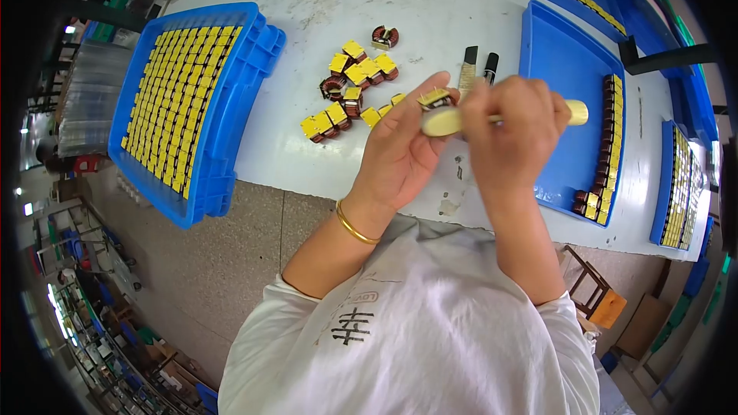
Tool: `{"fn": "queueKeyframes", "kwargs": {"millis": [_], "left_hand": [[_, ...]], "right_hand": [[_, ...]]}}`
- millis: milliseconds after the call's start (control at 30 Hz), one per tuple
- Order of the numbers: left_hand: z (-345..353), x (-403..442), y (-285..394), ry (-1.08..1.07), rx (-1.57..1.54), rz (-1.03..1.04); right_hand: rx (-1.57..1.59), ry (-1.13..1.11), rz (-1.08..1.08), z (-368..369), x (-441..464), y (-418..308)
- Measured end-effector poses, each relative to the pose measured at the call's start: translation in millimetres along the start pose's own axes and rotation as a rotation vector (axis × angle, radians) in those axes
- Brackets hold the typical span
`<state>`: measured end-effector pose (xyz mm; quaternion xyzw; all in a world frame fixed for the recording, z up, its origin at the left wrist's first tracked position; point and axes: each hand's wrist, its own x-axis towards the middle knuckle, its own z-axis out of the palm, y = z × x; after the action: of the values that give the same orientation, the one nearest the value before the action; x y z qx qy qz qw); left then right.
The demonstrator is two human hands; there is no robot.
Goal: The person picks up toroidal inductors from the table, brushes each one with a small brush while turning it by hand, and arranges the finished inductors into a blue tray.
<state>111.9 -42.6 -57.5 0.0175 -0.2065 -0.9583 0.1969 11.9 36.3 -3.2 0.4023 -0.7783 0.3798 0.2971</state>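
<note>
In the head view my left hand (396, 157) is raised over the table's near edge, its fingers closed around a wire-wound coil with a yellow base (435, 100). My right hand (516, 127) grips a pale cream tool (578, 113) whose exact kind I cannot make out. One cream end sticks out to the right of the fist; a flat, rounded cream part (440, 122) lies against the coil at the left hand. Just beyond my hands, several loose yellow-based coils (358, 74) are spread on the table, some of them partly hidden by my left hand.
A blue tray (257, 107) full of yellow-topped coils overhangs the white table (284, 0) at left. To the right, another blue tray (569, 46) holds a row of coils (610, 146) along its side. A black marker (490, 68) and a flat blade-like tool (468, 69) lie beyond my right hand.
</note>
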Motion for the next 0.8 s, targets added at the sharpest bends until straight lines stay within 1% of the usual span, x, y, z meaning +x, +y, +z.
{"fn": "queueKeyframes", "kwargs": {"millis": [33, 133, 233, 333, 367, 400, 433, 467, 800], "left_hand": [[0.2, -0.2, -2.3, -0.029, 0.013, -0.007], [4.7, -1.5, -1.1, 0.002, -0.039, 0.021], [3.7, 0.9, -2.9, 0.002, -0.117, 0.038], [-0.2, 3.6, -3.0, -0.026, -0.133, 0.029], [-3.0, 3.8, -3.2, -0.032, -0.119, 0.033], [-5.9, 5.2, -2.3, -0.043, -0.102, 0.040], [-8.7, 4.6, -0.7, -0.091, -0.158, 0.034], [-11.1, 4.6, -0.6, -0.095, -0.188, 0.020], [-11.4, 6.0, 1.3, -0.073, -0.307, -0.039]], "right_hand": [[-0.061, -0.018, -0.020, 4.4, -2.5, -2.6], [-0.154, -0.073, 0.086, 3.5, 1.3, 18.0], [-0.097, -0.003, -0.051, 1.5, -8.4, 0.2], [-0.130, 0.024, -0.014, 4.1, -4.7, 17.4], [-0.189, 0.082, -0.037, 6.1, -2.2, 32.5], [-0.220, 0.092, -0.006, -0.3, 0.5, 41.1], [-0.250, 0.098, 0.027, -8.3, 3.8, 47.3], [-0.278, 0.099, 0.063, -13.7, 3.6, 49.7], [-0.115, -0.010, 0.233, -14.7, -10.8, 41.3]]}}
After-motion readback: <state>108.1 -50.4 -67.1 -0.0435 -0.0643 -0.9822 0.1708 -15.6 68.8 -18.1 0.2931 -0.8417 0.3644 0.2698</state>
